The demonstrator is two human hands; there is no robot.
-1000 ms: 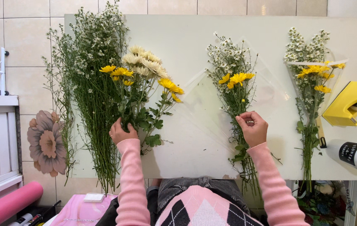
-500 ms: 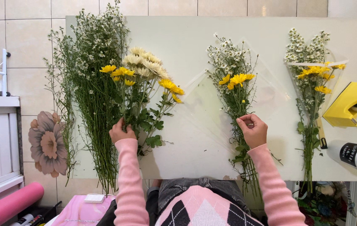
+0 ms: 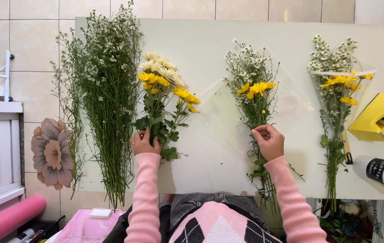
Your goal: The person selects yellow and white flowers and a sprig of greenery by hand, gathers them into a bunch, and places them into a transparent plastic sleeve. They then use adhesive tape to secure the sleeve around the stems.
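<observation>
My left hand [image 3: 144, 142] grips the stems of a bunch of yellow and cream chrysanthemums [image 3: 165, 85] lying on the pale table [image 3: 210, 49]. My right hand [image 3: 269, 141] pinches the stems of a small bouquet of yellow blooms and white filler flowers [image 3: 254, 85], which lies on a sheet of clear cellophane [image 3: 221, 117]. Both arms wear pink sleeves.
A big pile of white filler stems [image 3: 106, 90] lies at the table's left end. A finished bouquet in a clear cone [image 3: 338, 90] lies at the right, beside a yellow tape dispenser [image 3: 374, 118] and a white roll [image 3: 383, 173]. A pink roll [image 3: 7, 218] sits on the floor.
Both hands have stayed on their stems; the left hand shifted only slightly on the chrysanthemum bunch.
</observation>
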